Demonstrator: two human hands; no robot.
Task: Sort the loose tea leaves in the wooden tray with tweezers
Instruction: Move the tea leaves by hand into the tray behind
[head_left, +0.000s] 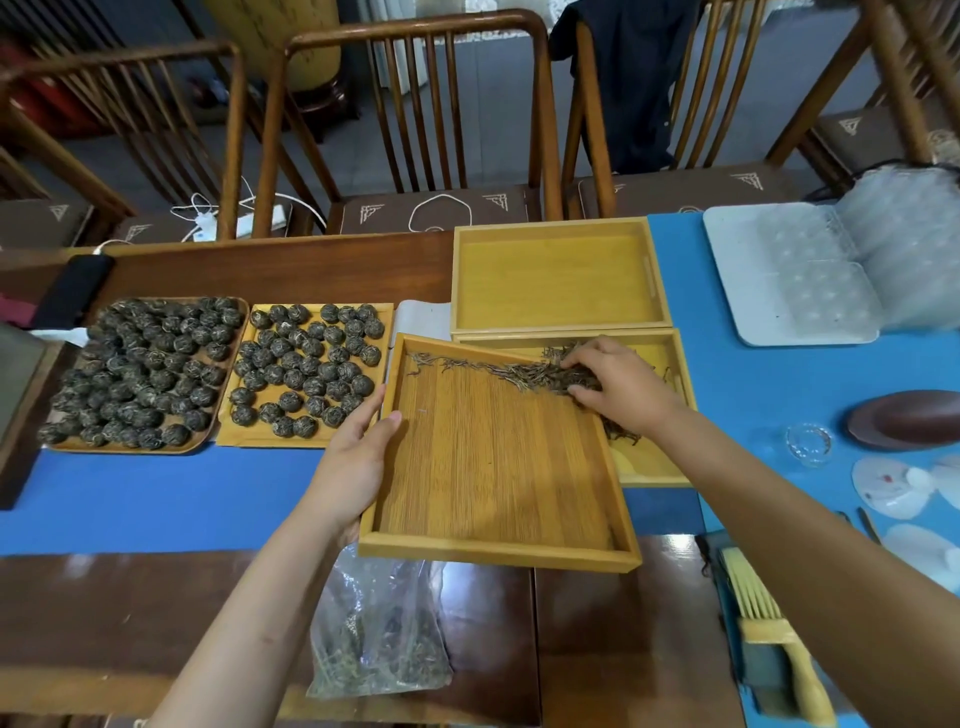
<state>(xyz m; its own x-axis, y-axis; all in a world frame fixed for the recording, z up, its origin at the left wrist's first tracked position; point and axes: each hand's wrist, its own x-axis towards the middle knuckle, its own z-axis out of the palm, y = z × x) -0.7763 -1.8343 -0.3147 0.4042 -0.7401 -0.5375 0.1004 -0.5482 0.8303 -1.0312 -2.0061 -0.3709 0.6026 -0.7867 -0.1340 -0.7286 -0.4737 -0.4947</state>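
Here the left hand (358, 457) clamps the tilted wooden tray (493, 467) by its edge while the right hand (618, 384), fingers spread and holding nothing, rakes loose tea leaves (519, 371) toward the corner, so a steeper tilt could spill them past the lower tray (670, 358).

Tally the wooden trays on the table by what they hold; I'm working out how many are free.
Wooden trays of rolled tea balls: 2
Wooden trays with loose tea leaves: 2
Empty wooden trays: 1
Total: 5

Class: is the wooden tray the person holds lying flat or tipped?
Tipped: the left hand lifts the tray, and leaves gather along its far edge.
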